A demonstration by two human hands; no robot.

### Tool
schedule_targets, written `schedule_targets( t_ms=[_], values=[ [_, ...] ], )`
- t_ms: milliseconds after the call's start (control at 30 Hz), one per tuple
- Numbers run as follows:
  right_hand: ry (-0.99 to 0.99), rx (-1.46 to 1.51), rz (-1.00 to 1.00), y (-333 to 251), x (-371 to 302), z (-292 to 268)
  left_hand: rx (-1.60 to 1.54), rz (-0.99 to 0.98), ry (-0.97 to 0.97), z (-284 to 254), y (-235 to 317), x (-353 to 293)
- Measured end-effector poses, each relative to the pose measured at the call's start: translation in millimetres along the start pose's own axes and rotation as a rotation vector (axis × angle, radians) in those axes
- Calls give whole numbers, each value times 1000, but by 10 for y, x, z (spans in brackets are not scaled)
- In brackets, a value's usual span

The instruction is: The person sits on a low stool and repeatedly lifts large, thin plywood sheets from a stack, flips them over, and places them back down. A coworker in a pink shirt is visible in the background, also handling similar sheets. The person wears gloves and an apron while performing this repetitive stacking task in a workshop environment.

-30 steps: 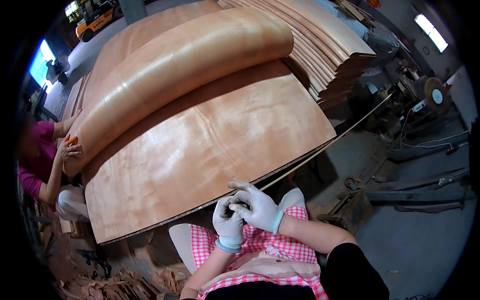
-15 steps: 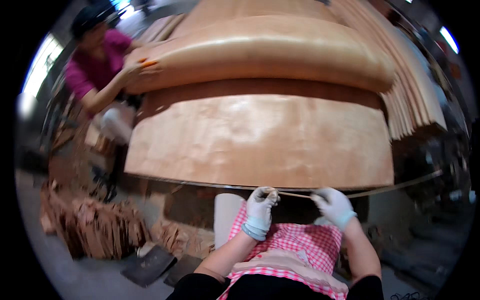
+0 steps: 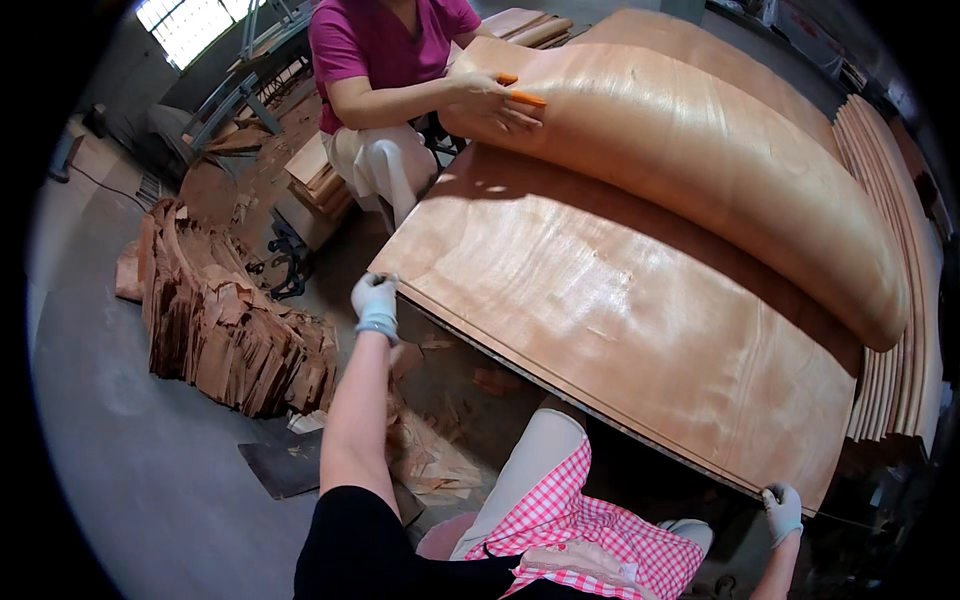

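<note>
A broad sheet of pale reddish wood veneer (image 3: 620, 310) lies flat in front of me. Along its near edge runs a thin wood strip (image 3: 520, 358). My left hand (image 3: 376, 302), in a white glove, is closed at the sheet's left near corner, pinching the strip's end. Far to the right, near the other corner, my gloved right hand (image 3: 783, 512) closes on the strip too; its fingertips are partly hidden. Behind the flat sheet, a large curled veneer sheet (image 3: 700, 180) rises in a roll. A co-worker's hand (image 3: 495, 100) with orange finger covers rests on its left end.
A co-worker in a purple top (image 3: 385, 55) sits at the far left. Stacked veneer sheets (image 3: 890, 290) stand at the right. On the floor to my left are a bundle of broken veneer scraps (image 3: 230, 330), a dark flat piece (image 3: 285, 465) and loose shavings (image 3: 435, 450).
My hands have spread wide apart, left to the left corner and right toward the right corner. The strip now lies along the sheet's edge. My view has turned and shifted left.
</note>
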State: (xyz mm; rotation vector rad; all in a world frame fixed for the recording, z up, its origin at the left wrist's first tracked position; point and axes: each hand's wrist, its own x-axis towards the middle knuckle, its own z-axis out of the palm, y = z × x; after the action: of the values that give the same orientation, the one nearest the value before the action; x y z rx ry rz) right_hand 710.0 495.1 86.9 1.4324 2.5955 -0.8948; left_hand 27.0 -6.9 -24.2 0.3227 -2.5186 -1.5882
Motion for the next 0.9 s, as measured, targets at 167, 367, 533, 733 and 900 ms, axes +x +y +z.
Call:
schedule_targets(
  t_ms=[167,367,533,733,900],
  values=[
    [-53,-149,153,-127,-1,33,262,29,-73,80,169,194],
    [-178,-267,244,-96,164,102,317,-10,-178,175,-12,371],
    [-101,-322,282,157,398,155,77,-121,-256,-31,-76,511],
    [-174,-192,395,245,418,203,991,219,357,437,842,-504],
    [-214,-248,315,290,470,287,671,1032,-555,1631,962,-3158]
  ],
)
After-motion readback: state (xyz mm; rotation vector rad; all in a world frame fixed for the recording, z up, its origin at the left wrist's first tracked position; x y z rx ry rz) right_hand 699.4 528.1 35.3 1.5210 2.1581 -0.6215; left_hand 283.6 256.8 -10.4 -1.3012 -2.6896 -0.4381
